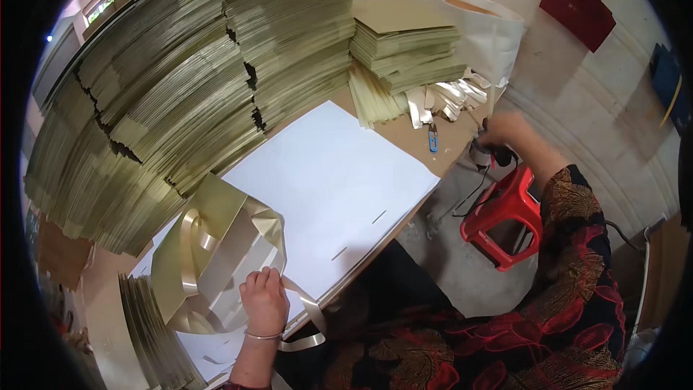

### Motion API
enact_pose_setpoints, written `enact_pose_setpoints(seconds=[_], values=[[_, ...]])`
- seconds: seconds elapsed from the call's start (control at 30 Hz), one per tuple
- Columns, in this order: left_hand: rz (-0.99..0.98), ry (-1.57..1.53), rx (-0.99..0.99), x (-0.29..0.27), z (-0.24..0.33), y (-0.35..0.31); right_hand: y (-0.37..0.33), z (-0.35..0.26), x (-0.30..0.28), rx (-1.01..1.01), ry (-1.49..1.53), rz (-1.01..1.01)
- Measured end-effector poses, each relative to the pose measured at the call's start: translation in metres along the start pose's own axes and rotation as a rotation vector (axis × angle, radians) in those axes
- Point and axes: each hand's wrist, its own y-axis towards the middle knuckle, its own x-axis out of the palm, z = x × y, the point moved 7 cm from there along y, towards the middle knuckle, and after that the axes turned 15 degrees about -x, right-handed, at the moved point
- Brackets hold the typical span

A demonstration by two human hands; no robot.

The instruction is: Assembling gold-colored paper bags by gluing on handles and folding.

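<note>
An opened gold paper bag [202,220] lies on its side at the table's left, its pale inside showing. My left hand [263,300] is closed on the rim of its mouth, fingertips curled over the paper. One cream ribbon handle [189,253] loops on the bag's outer face; another ribbon [312,310] trails past my hand over the table edge. Out to the right, my right hand [507,132] is closed around what looks like a glue gun [503,154], low beside the table. A pale, upright stick [493,76] rises by that hand. The tool is mostly hidden.
White sheet [332,173] covers the tabletop. Tall stacks of flat gold bags [166,87] wall the far left; a smaller stack [404,36] stands behind. Blue snips [433,139] lie near pale strips [447,99]. A red stool [505,224] and cord stand right.
</note>
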Motion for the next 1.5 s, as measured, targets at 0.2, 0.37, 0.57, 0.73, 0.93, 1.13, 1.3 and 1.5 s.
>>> enact_pose_setpoints(seconds=[0.2,0.37,0.57,0.73,0.93,1.13,1.3,1.5], values=[[-0.324,-0.121,-0.126,0.004,-0.015,0.008,0.005,0.062,0.139,0.21,0.972,0.115],[-0.348,-0.61,-0.529,0.014,-0.061,0.005,-0.016,0.034,0.149,0.405,1.567,0.62],[-0.284,-0.691,-0.624,0.024,-0.072,-0.001,-0.095,-0.08,0.046,-0.055,1.671,0.821],[-0.23,-0.929,-0.751,0.026,-0.078,0.002,-0.132,-0.227,-0.004,-0.615,1.824,0.271],[-0.139,-0.897,-0.802,0.029,-0.087,0.001,-0.143,-0.356,0.015,-0.753,1.673,-0.202],[-0.213,-0.906,-0.849,0.042,-0.089,0.0,-0.119,-0.392,0.023,-0.73,1.505,-0.156],[-0.172,-0.741,-0.645,0.028,-0.073,0.0,-0.117,-0.382,0.021,-0.739,1.469,-0.276],[-0.032,-0.499,-0.425,0.009,-0.052,-0.007,-0.117,-0.374,0.016,-0.725,1.534,-0.234]])
